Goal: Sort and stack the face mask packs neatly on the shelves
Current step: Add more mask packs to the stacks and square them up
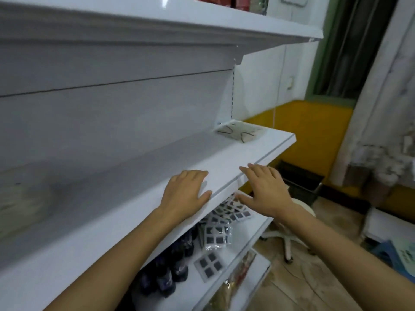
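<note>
Both hands empty, fingers flat: left hand point(187, 191) on shelf point(253, 149), right hand point(265, 189) at edge. Far-right mask pack point(241, 132) probably light, floppy, slippery; pinch opposite edges.

mask pack point(241, 132) on shelf point(157, 167) far right

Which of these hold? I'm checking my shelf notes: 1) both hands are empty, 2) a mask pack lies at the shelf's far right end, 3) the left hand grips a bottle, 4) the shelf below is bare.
1) True: the left hand and right hand hold nothing.
2) True: a mask pack lies there on the middle shelf.
3) False: it rests flat on the shelf.
4) False: packs with dark squares and dark bottles lie there.
</note>
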`<state>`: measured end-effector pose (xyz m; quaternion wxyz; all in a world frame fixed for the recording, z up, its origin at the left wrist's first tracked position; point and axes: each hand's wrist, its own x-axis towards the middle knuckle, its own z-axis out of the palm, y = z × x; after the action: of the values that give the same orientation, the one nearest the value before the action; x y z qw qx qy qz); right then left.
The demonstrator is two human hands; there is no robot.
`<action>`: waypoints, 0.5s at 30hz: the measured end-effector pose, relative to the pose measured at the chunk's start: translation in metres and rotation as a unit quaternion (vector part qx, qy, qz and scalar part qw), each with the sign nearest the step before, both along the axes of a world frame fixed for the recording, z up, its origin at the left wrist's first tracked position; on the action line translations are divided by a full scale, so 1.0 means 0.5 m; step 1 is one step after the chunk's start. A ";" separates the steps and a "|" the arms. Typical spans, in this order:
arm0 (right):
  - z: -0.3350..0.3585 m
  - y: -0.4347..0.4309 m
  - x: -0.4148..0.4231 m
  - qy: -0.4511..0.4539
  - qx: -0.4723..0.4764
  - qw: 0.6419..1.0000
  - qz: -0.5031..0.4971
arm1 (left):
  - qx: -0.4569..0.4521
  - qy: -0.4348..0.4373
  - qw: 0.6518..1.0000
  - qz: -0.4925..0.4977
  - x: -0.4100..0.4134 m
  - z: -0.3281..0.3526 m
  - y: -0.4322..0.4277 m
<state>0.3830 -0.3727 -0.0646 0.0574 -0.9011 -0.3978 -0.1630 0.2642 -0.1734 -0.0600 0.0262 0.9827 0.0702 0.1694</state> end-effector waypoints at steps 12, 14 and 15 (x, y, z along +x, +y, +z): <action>-0.022 -0.235 0.333 0.008 -0.007 0.999 0.032 | -0.010 -0.005 0.999 0.031 0.318 -0.029 -0.253; -0.031 -0.255 0.377 0.017 -0.005 0.999 0.039 | -0.018 0.000 0.999 0.035 0.347 -0.043 -0.279; -0.035 -0.260 0.396 0.020 0.002 0.999 0.044 | -0.019 0.001 0.999 0.038 0.361 -0.046 -0.286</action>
<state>0.5809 -0.5026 -0.0819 0.0747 -0.8858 -0.4351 -0.1431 0.4446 -0.3162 -0.0828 0.0378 0.9788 0.1111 0.1679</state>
